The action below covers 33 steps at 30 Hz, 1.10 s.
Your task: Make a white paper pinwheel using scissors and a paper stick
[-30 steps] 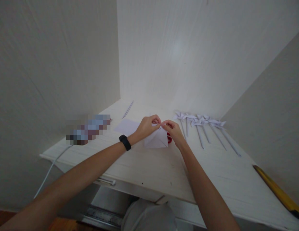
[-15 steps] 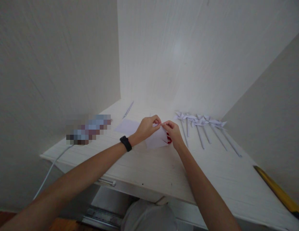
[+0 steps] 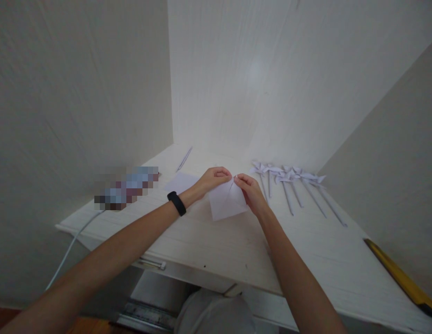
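Observation:
A sheet of white paper [image 3: 227, 202] hangs between my two hands, over the middle of the desk. A crease or cut line runs down from its top edge. My left hand [image 3: 216, 178], with a black band on the wrist, pinches the top of the paper from the left. My right hand [image 3: 249, 187] pinches the same top edge close by, fingertips nearly touching the left ones. A second piece of white paper [image 3: 180, 182] lies flat on the desk, partly behind my left wrist.
Several white paper pinwheels [image 3: 286, 174] on paper sticks lie in a row at the right. Two thin rolled sticks [image 3: 184, 158] rest at the back left. A blurred-out object [image 3: 128, 186] with a white cable [image 3: 74, 243] stands left. A yellow-handled tool [image 3: 398, 273] lies at the right edge.
The held paper has shifted and swung flatter towards me, showing a line from its top edge. The red scissor handles seen by my right hand before are now hidden.

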Available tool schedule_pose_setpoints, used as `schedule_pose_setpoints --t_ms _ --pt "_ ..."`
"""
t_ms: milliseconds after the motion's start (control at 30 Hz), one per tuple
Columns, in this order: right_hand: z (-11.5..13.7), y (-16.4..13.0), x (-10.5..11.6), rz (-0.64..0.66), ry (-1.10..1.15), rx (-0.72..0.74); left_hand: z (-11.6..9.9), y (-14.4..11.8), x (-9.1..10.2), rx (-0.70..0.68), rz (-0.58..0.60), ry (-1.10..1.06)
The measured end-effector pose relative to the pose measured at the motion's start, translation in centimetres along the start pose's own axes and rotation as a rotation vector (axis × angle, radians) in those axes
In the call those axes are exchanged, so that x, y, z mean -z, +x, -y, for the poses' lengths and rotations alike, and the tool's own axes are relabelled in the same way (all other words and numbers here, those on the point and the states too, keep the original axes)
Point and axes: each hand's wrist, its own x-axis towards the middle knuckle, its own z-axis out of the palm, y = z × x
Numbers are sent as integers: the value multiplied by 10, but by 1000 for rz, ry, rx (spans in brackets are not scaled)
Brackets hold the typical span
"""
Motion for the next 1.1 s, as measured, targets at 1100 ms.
schedule_pose_setpoints --t_ms 1100 --pt "-1 -1 1 15 -99 22 -3 -3 -3 -20 50 32"
